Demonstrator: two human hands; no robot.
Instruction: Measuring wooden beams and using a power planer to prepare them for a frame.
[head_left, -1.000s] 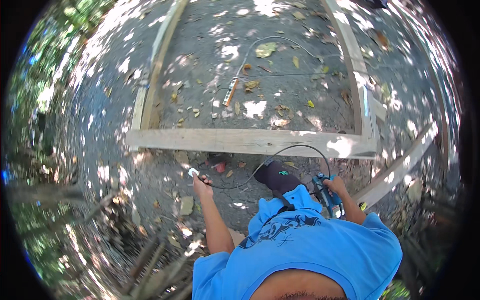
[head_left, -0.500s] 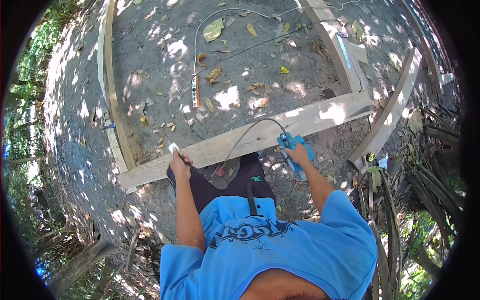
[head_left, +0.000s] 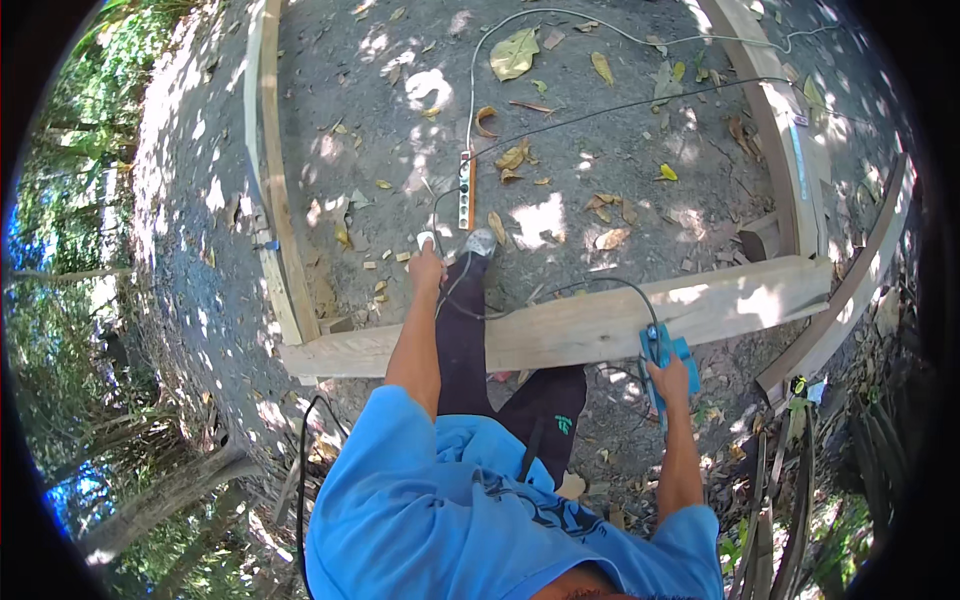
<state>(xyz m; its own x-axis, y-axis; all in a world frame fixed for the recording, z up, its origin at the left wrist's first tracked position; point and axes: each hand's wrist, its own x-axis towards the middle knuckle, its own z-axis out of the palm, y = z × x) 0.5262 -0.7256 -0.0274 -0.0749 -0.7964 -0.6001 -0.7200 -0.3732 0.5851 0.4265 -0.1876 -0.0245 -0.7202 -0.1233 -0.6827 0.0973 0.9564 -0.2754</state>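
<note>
Head view: the left hand pinches a white plug, now closer to and within reach of the power strip at its one o'clock; the right hand grips a blue tool at four.

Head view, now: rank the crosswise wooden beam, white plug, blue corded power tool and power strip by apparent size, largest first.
1. Crosswise wooden beam
2. Blue corded power tool, partly covered by the hand
3. Power strip
4. White plug
</note>
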